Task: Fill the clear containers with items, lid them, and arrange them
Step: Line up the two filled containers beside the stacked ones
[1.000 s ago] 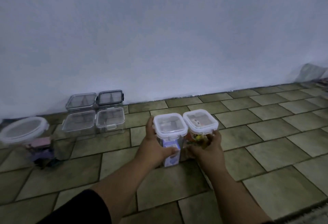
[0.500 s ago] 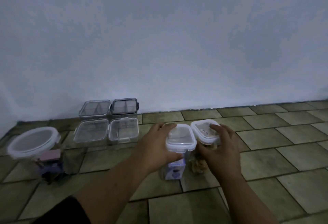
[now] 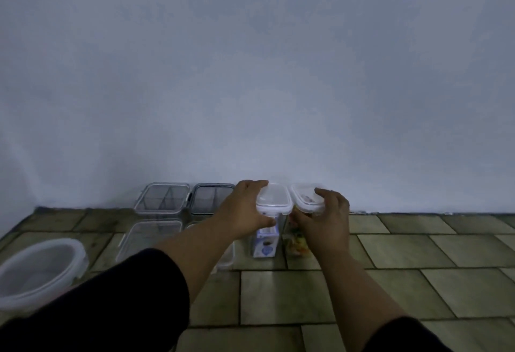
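Down on the tiled floor (image 3: pixel 404 251), close to the pale wall (image 3: pixel 250 73), two tall clear containers stand side by side, both lidded. The left hand (image 3: pixel 245 209) has its grip closed round the top of the left tall container (image 3: pixel 274 200), fingers over the lid's far edge and thumb at the near rim; a blue-and-white packet shows inside. The right hand (image 3: pixel 327 218) is curled about the lid of the right tall container (image 3: pixel 305 198); its contents look orange and yellow, though the light is too dim to say what. To their left sit lidded square containers (image 3: pixel 163 198) in a block, and a round container (image 3: pixel 39 268) nearer the person.
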